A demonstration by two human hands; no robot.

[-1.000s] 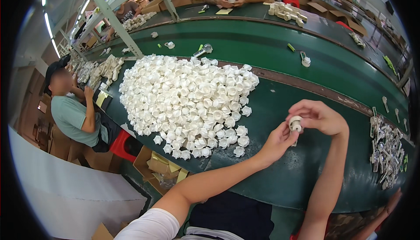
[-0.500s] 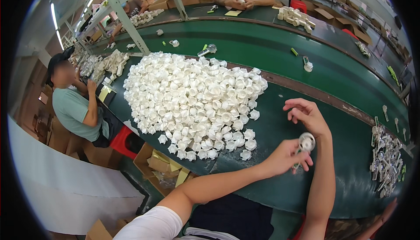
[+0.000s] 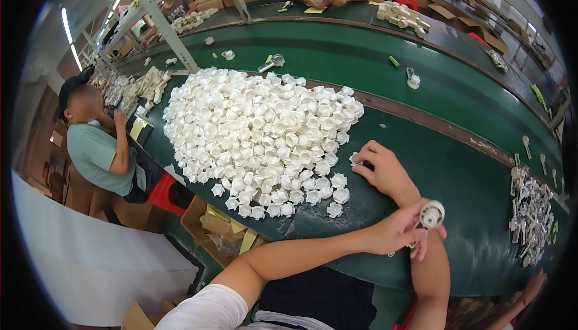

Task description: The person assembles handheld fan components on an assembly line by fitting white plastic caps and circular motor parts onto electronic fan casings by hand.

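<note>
The work is in the middle of one piece, as I judge it. The left hand (image 3: 400, 229), right of centre in the lower half of the frame, has its fingers closed around a round whitish part (image 3: 432, 214), whose open face is turned up. No white cup sits on this face, so this part looks unfinished to me. The right hand (image 3: 385, 172), a little higher and more to the left, is narrow: thumb and finger pinch one white cup (image 3: 355, 159) with petal-like edge, near the pile. The two pieces are apart, not joined. The right forearm passes below the left hand.

Very much is left, it seems: a large pile of similar cups (image 3: 259, 131) fills the centre left of the dark green table (image 3: 481, 240). At the right edge lies a heap of clear and silvery pieces (image 3: 533, 215); whether these are finished or waiting, I cannot tell. On the green belt (image 3: 337, 50), across the upper part, only few parts lie, among them a white-headed piece (image 3: 413, 79) at the upper right. Whether it is complete is too small to judge.
</note>
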